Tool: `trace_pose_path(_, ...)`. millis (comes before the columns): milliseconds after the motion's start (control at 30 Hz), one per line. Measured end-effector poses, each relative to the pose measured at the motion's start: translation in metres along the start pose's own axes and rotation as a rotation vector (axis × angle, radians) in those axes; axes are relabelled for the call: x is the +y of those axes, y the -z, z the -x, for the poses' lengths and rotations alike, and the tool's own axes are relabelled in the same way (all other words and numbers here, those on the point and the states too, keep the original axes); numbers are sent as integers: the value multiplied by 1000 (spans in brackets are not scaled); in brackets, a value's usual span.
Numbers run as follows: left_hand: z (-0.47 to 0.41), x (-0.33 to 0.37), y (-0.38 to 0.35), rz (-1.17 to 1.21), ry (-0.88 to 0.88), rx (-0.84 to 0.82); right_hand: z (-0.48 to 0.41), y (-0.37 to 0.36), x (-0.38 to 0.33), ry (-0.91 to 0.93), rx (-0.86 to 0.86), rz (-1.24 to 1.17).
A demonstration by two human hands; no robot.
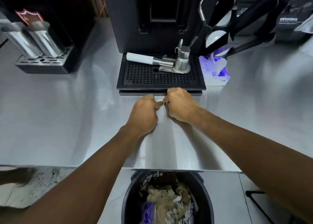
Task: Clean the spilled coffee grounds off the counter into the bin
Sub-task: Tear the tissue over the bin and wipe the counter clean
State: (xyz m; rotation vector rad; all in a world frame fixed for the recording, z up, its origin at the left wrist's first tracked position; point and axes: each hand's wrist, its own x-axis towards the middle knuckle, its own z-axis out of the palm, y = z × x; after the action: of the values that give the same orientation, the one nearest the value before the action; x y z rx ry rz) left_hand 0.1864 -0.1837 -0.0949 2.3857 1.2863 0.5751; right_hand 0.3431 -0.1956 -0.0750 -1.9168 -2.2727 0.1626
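My left hand (145, 112) and my right hand (181, 103) rest as closed fists side by side on the steel counter (67, 122), thumbs touching, just in front of the coffee machine's black drip tray (152, 78). Nothing shows in either fist. I see no coffee grounds on the bare counter around the hands. The black round bin (127, 198) stands on the floor below the counter's front edge, directly under my arms, filled with brownish crumpled paper and a purple wrapper.
A portafilter with a white handle (140, 58) and a small steel jug (183, 59) lie on the drip tray. A purple tissue box (215, 71) sits to its right, dark coffee bags (291, 20) far right, and a black stand with steel cups (44, 61) at the left.
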Motion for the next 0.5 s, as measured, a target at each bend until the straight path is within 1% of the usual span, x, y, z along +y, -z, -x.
trace_pose_path(100,4,17,4,29,-96,-54,21,8,11,-63,-37,-51)
trace_pose_path(200,16,24,5,2,-146,-103,46,12,9,-44,-81,-67)
trace_pose_path(500,80,63,0,21,-131,-108,112,16,0,-65,-116,-190)
